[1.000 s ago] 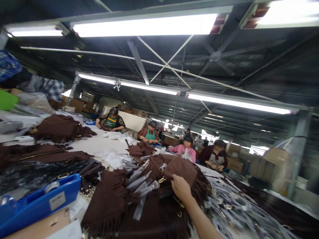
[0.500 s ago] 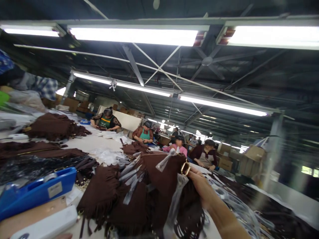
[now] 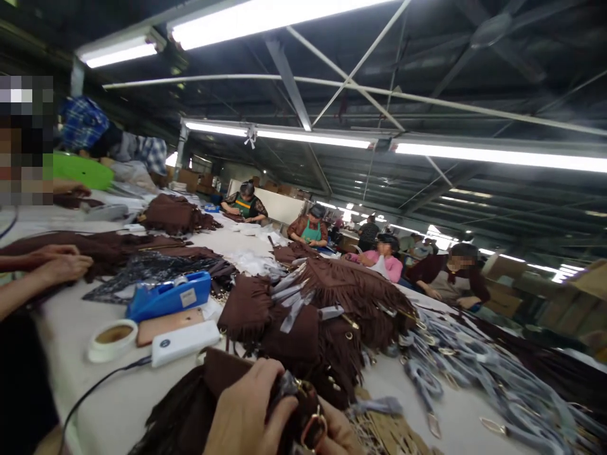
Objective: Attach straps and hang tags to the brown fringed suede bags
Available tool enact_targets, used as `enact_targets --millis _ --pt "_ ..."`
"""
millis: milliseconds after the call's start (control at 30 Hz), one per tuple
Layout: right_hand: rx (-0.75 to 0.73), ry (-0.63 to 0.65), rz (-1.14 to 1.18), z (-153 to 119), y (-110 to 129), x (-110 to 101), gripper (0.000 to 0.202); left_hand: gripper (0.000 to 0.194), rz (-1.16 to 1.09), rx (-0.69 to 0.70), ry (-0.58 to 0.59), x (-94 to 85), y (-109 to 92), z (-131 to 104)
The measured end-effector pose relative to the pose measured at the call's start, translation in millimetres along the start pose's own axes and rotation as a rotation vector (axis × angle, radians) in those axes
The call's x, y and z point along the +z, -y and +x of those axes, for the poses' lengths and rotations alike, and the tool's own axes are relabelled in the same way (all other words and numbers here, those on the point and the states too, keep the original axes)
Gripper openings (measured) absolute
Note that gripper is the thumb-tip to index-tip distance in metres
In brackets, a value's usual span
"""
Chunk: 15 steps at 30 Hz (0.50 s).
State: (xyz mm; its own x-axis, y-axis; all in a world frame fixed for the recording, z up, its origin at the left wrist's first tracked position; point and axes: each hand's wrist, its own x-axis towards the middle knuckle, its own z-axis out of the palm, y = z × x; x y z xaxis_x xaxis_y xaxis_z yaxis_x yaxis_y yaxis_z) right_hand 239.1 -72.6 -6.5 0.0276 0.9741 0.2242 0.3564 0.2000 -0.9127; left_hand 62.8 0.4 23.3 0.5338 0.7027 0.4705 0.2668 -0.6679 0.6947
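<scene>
At the bottom of the head view a dark brown fringed bag (image 3: 183, 407) is between my two hands, over the table's near side. My left hand (image 3: 251, 404) closes on the bag's upper edge, its thumb and fingers bent around a dark, shiny bit there. On the other side my right hand (image 3: 339, 430) grips the bag's end beside a gold ring (image 3: 313, 427); its fingers are partly hidden behind the bag. Just beyond lies a pile of brown fringed bags (image 3: 289, 335), some with plastic-wrapped parts.
Left of the pile are a blue tape dispenser (image 3: 171, 296), a tape roll (image 3: 112, 338), a phone (image 3: 168, 325) and a white power bank (image 3: 186, 342) with a cable. Wrapped straps (image 3: 474, 360) spread rightward. A co-worker's hands (image 3: 61, 265) work at left; several people sit farther back.
My right hand has come down and nearer from the pile, where it held a brown bag by its gold ring. Both hands now hold the bag low in front. The view has swung left.
</scene>
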Motion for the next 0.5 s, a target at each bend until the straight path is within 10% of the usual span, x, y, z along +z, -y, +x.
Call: enact_targets --millis 200,367,500 --pt "0.065 0.183 0.057 -12.0 55.4 -28.2 0.070 0.011 0.077 0.072 0.040 14.2 -10.8 7.4" --pt "-0.043 -0.022 -0.721 -8.9 20.1 -20.7 0.046 0.020 0.248 0.123 0.041 13.9 -8.4 2.9" --pt "-0.068 -0.086 -0.824 -21.8 -16.3 -29.0 0.044 0.025 0.393 0.080 0.073 -23.8 41.2 3.5"
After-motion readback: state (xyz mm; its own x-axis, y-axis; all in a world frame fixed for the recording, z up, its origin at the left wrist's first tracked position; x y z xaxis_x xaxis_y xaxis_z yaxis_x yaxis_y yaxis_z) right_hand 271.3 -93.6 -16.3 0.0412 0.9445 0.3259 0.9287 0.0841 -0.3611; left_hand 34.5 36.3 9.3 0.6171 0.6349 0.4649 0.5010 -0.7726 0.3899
